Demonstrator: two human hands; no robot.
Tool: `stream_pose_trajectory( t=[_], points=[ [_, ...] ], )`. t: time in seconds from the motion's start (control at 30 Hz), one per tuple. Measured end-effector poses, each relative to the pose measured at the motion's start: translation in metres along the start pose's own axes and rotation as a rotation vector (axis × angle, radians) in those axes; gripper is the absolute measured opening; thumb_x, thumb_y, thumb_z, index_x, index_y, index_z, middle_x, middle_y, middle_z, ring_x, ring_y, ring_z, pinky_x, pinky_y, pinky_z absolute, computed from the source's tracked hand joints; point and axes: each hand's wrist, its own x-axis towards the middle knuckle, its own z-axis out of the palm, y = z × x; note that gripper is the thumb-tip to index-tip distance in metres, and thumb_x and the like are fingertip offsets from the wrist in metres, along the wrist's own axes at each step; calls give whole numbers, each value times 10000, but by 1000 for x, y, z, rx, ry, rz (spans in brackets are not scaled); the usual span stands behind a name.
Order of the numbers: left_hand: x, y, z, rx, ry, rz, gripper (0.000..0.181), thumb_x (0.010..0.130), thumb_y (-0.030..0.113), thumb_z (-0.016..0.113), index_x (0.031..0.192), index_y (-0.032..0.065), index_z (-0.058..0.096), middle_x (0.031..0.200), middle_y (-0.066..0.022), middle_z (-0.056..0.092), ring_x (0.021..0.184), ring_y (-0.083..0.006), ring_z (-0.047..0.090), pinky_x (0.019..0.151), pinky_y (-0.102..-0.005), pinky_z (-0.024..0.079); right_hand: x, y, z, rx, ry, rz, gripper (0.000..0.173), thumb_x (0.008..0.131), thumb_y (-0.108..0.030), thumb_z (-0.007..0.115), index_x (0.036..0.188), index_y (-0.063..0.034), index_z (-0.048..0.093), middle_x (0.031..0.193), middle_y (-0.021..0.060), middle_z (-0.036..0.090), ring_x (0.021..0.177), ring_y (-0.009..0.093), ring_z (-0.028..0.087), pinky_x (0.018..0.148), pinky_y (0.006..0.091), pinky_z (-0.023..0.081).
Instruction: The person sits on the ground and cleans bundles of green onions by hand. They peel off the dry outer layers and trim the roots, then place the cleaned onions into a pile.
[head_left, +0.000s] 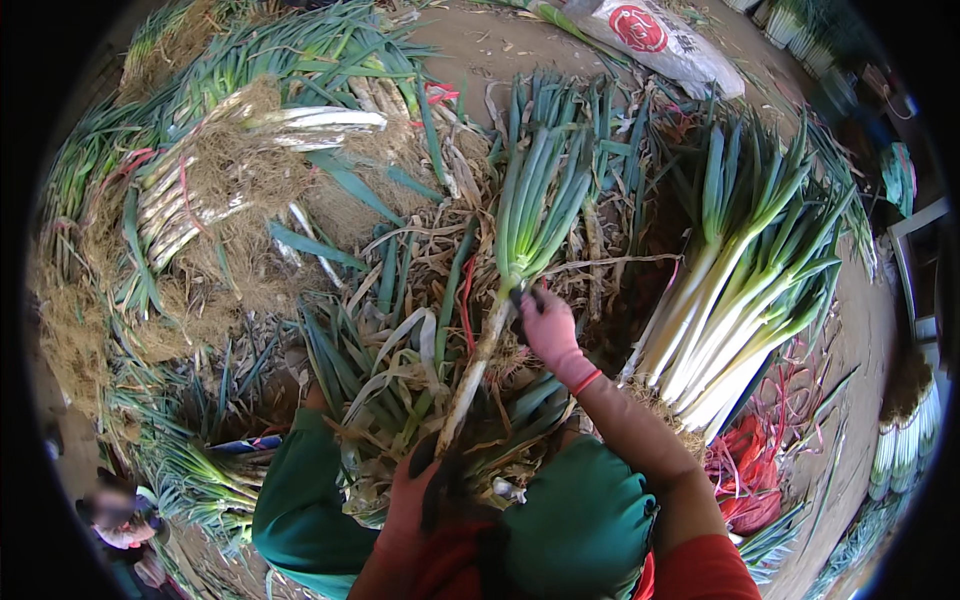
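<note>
A long leek-like green onion (475, 367) with soil on its pale stalk slants across the middle, its fan of green leaves pointing away from me. My right hand (546, 322), in a pink glove with dark fingertips, grips it just below the leaves. Near my lap my left hand (415, 480), gloved alike, holds the root end, partly hidden in blur. Close to my right arm lies a stack of cleaned green onions (720, 322) with white stalks. Dry stripped leaves (405, 352) are heaped between my knees.
Unpeeled green onions with roots (195, 187) are piled at the left. A white woven sack (660, 45) lies at the top, red plastic netting (750, 480) at the right. More bundles (904, 442) stand at the far right. Another person (124, 525) is at the lower left.
</note>
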Motion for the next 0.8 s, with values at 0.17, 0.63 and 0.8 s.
stream_pose_trajectory(
  t=[0.17, 0.63, 0.8],
  points=[
    [43, -26, -11, 340, -56, 338, 281, 734, 62, 632, 1014, 48, 610, 903, -55, 588, 751, -131, 560, 642, -255, 449, -64, -90, -37, -80, -1161, -420, 343, 879, -291, 532, 1174, -119, 558, 1017, 173, 631, 924, 326, 615, 850, 345, 479],
    [-87, 35, -42, -551, -173, 16, 310, 748, -12, 580, 1050, -39, 515, 681, -108, 535, 513, -160, 509, 444, -277, 396, 4, -128, -92, 1165, -575, 473, 498, 848, -505, 573, 1112, -83, 558, 933, 66, 656, 824, 197, 644, 760, 372, 523],
    [-54, -13, -45, -92, -202, 106, 383, 821, 49, 591, 1183, -24, 490, 888, -110, 588, 759, -185, 579, 666, -288, 457, 12, -179, -113, 1272, -497, 340, 338, 863, -272, 612, 1144, -95, 550, 997, 55, 648, 880, 204, 641, 779, 375, 536]
  ],
)
